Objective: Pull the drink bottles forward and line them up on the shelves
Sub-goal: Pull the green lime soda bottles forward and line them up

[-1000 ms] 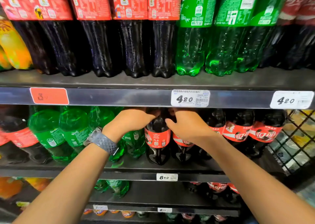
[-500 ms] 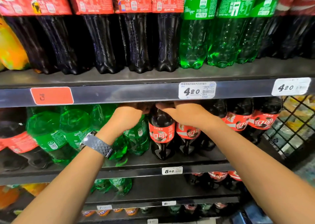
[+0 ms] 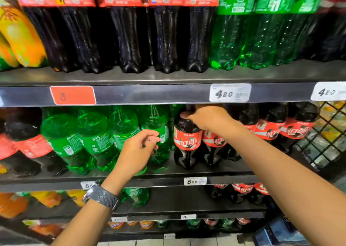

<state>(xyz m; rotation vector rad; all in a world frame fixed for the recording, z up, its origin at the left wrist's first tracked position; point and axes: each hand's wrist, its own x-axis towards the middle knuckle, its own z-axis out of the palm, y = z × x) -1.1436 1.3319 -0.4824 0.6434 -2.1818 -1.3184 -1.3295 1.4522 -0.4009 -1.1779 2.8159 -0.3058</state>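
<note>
On the middle shelf (image 3: 224,172) a dark cola bottle with a red label (image 3: 187,139) stands near the front edge. My right hand (image 3: 209,117) is closed over its shoulder and neck. More red-label cola bottles (image 3: 269,129) stand to its right, partly behind my right arm. Left of it runs a row of green Sprite bottles (image 3: 93,139). My left hand (image 3: 138,150) hovers in front of the green bottles, fingers loosely curled, holding nothing. A watch sits on that wrist.
The upper shelf (image 3: 149,94) carries tall dark cola bottles (image 3: 129,40), tall green bottles (image 3: 230,40) and orange drinks (image 3: 20,38) at the left. Price tags line the shelf edges. A black wire mesh panel (image 3: 325,139) closes the right side. Lower shelves hold smaller bottles.
My left hand has let go of the bottle tops and dropped down and outward, in front of the green bottles. My right hand stays on the front cola bottle. The view has moved closer.
</note>
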